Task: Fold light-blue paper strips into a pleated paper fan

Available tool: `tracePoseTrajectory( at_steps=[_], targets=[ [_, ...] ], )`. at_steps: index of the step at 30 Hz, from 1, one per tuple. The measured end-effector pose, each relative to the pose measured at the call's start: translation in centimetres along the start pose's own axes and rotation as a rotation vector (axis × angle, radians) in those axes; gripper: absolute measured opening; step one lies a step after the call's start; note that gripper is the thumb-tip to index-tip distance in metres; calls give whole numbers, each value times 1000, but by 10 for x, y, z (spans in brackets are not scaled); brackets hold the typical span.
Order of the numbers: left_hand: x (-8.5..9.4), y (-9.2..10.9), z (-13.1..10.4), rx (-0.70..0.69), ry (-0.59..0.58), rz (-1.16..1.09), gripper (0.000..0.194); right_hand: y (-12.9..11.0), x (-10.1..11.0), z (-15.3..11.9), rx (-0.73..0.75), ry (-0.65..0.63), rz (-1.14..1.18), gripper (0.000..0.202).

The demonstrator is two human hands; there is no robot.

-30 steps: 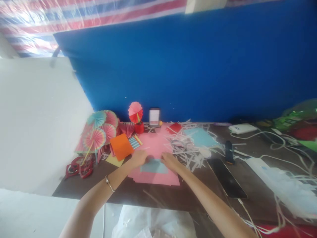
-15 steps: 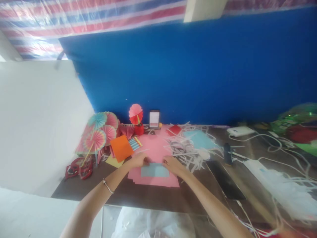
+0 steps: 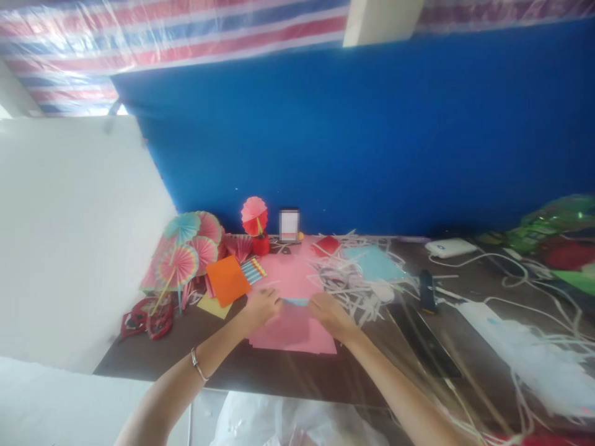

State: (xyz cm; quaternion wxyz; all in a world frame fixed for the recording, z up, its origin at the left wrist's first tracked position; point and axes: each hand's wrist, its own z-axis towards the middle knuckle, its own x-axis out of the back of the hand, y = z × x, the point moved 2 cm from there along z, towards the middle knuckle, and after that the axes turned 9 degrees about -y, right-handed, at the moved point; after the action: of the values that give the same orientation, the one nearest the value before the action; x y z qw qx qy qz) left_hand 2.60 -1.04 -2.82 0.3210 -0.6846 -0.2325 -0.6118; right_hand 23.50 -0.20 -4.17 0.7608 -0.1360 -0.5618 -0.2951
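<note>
A narrow strip of light blue paper [image 3: 295, 302] stretches between my two hands, above a pile of pink paper sheets [image 3: 292, 334]. My left hand [image 3: 264, 306] has its fingers closed on the strip's left end. At the opposite end, my right hand [image 3: 328, 313] grips it with curled fingers. Only the middle of the blue paper shows; its ends are under my fingers. A silver bracelet [image 3: 199, 364] circles my left wrist.
Left of the pink pile lie orange paper [image 3: 227, 280] and several folded paper fans [image 3: 177, 265]. White paper strips [image 3: 357, 285] are heaped on the right, near a dark phone [image 3: 425, 341], cables and a power bank [image 3: 450, 248]. A blue board [image 3: 325, 142] stands behind.
The blue paper lay flat as a wide rectangle before; now only a thin band of it shows between my hands. Both hands have turned slightly and cover its ends.
</note>
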Motion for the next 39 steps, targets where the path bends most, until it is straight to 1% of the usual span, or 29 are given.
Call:
tracePoseTrajectory(
  at_steps=[1,3,5,7,9,11,15,19,22,26,30,33,36,39],
  targets=[
    [-11,4,-1,-17,3,21,13,-3,-7,-2,36,21,-31,28],
    [-30,9,-3,-33,88,61,19,-8,-18,-7,83,59,-72,30],
    [-44,13,-6,-87,181,84,21,-12,-25,-11,99,73,-84,30],
    [-52,15,-9,-125,212,90,20,-15,-27,-14,113,63,-80,32],
    [-55,15,-12,-139,194,80,20,-17,-25,-17,126,39,-68,35],
    [-54,14,-14,-122,157,51,18,-19,-22,-19,114,4,-40,36],
    [-48,10,-21,-88,56,-59,11,-20,-17,-23,40,-66,63,30],
    [-37,8,-27,-74,-23,-201,15,-21,-14,-25,-24,-114,148,29],
    [-30,7,-26,-54,-58,-292,18,-23,-13,-21,-71,-144,154,26],
    [-29,6,-24,-29,-103,-329,23,-27,-19,-13,-54,-154,125,22],
    [-29,5,-23,-17,-113,-324,27,-29,-31,-8,-10,-166,160,27],
    [-24,3,-21,21,-101,-351,29,-27,-33,-6,-32,-190,237,27],
    [-18,-3,-20,18,-72,-508,29,-20,-28,-3,-89,-229,367,26],
    [-16,-13,-17,57,-53,-724,27,-7,-20,0,-214,-295,523,21]
  ],
)
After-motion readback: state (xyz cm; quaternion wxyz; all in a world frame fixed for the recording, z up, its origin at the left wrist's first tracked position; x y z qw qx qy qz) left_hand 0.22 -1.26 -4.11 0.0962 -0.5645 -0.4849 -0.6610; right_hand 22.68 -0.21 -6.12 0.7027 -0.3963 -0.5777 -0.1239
